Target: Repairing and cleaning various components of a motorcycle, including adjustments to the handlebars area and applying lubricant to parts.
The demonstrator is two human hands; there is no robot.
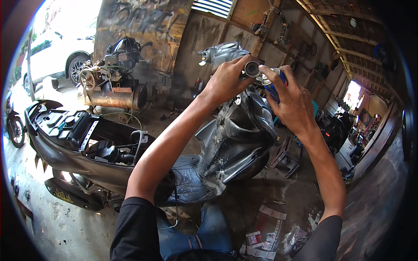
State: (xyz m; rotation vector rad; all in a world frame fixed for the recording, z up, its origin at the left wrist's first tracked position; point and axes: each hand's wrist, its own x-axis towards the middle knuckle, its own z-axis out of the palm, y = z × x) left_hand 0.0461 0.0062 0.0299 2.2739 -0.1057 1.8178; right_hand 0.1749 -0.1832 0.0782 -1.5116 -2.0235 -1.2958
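Note:
A dark scooter (239, 126) stands across in front of me, its seat off and the bay under it uncovered. At the top of its front, by the handlebar cover (223, 52), my left hand (230, 78) is wrapped round what looks like the handlebar grip (251, 69), whose round, hollow-looking end faces me. Close on the right, my right hand (294, 100) holds a blue spray can (274, 90), with its pale top toward the grip end. Fingers cover much of the can, and my left hand hides most of the grip.
An engine-driven air compressor (115, 93) with a rusty tank stands at the back left. Beyond it is a white car (65, 54). Packaging scraps (265, 235) lie on the floor near my right side. A metal frame (285, 158) sits right of the scooter.

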